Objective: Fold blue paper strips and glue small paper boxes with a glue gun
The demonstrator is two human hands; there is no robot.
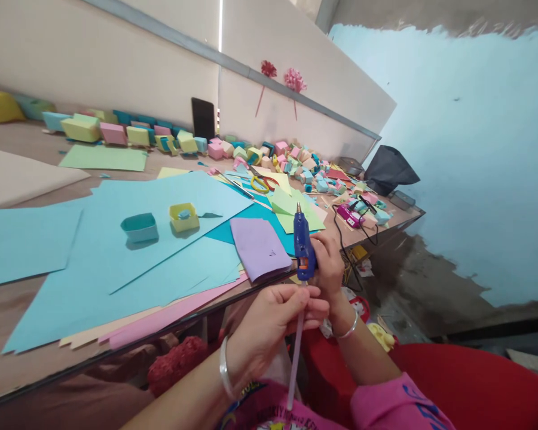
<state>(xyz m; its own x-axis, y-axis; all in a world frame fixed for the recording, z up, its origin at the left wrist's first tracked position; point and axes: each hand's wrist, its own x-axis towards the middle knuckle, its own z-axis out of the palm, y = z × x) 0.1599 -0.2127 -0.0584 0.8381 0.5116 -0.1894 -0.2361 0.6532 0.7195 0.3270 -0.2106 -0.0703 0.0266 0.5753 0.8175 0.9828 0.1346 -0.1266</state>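
Note:
A blue hot glue gun [303, 242] points up and away from me, its metal tip above the table's front edge. My right hand [328, 263] is closed around its handle. A long translucent glue stick [296, 358] sticks out of the gun's rear and hangs down toward my lap. My left hand [291, 310] pinches that stick just behind the gun. Beside the gun lies a folded purple paper [260, 248]. Further left, a small blue paper box [140, 228] and a small yellow paper box [183, 218] rest on light blue sheets [94, 257].
Scissors [262, 182] and a pen [237, 185] lie among the papers. Many small paper boxes [291, 158] line the back. A pink power strip [348, 216] with black cords sits at the right, near a black bag [390, 170]. Red chair [470, 382] stands right of me.

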